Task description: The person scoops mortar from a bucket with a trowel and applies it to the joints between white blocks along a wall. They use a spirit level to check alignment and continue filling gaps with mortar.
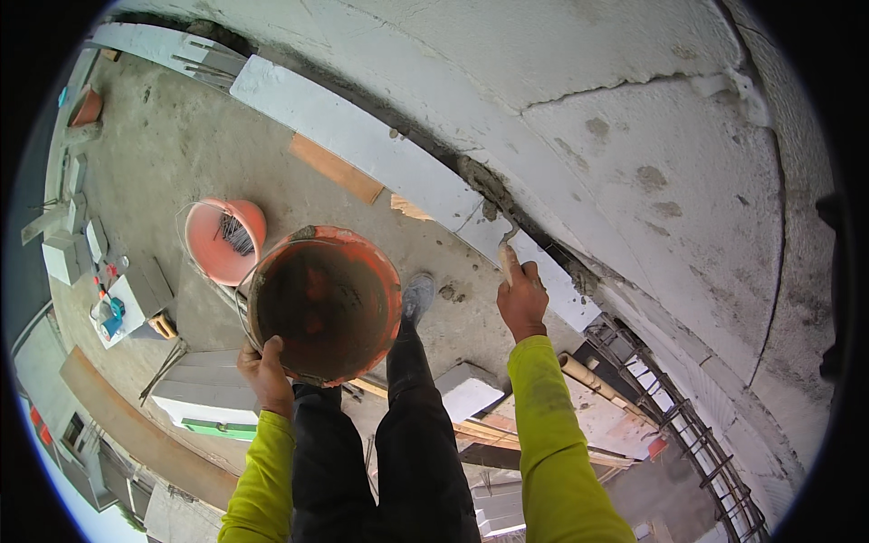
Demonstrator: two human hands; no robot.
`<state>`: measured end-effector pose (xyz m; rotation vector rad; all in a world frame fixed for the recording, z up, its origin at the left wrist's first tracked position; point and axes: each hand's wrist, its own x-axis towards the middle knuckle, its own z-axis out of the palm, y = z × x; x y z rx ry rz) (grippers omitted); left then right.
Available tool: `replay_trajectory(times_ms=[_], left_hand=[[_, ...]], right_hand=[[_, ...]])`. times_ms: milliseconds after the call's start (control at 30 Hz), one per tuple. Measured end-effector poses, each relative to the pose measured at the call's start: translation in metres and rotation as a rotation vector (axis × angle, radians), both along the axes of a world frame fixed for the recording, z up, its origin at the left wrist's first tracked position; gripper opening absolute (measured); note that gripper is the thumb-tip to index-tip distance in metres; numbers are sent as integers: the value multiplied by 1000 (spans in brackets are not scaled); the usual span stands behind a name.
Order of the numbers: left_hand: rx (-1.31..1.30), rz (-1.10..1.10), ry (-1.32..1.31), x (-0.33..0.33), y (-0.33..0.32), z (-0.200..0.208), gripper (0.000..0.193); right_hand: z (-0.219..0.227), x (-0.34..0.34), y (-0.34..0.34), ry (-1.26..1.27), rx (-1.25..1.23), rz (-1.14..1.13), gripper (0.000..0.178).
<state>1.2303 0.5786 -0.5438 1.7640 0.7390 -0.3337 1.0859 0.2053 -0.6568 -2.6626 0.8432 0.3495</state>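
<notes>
My left hand (268, 376) grips the near-left rim of an orange bucket (391, 285), coated inside with grey mortar (317, 312). The bucket is held before my legs, its mouth facing up at me. My right hand (523, 303) is closed round the handle of a small trowel (510, 237). Its metal end reaches the edge of a long white block ledge (362, 136) beside the wall. Wet mortar (484, 185) lies in the gap between ledge and wall, just beyond the trowel. How much of the blade is loaded, I cannot tell.
A second orange bucket (213, 240) holding nails or thin metal pieces stands at left. White blocks (204, 385) and a blue tool (112, 317) lie farther left. A rebar cage (697, 443) runs along the lower right. A grey wall (652, 181) fills the right.
</notes>
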Motion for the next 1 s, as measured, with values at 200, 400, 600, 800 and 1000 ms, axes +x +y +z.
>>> replay_trajectory(times_ms=[200,400,600,800,1000], left_hand=[[-73,-21,-21,-1,-13,-1,6],[-45,-8,4,13,-15,27,5],[-84,-288,-193,36,-16,85,23],[-104,-238,-265,75,27,160,18],[-6,-321,-466,93,48,203,17]], right_hand=[[10,17,-7,43,-34,39,66],[149,10,39,-235,642,82,65],[200,102,117,-126,406,549,65],[279,141,137,-151,422,1040,55],[321,169,186,-185,386,1052,59]])
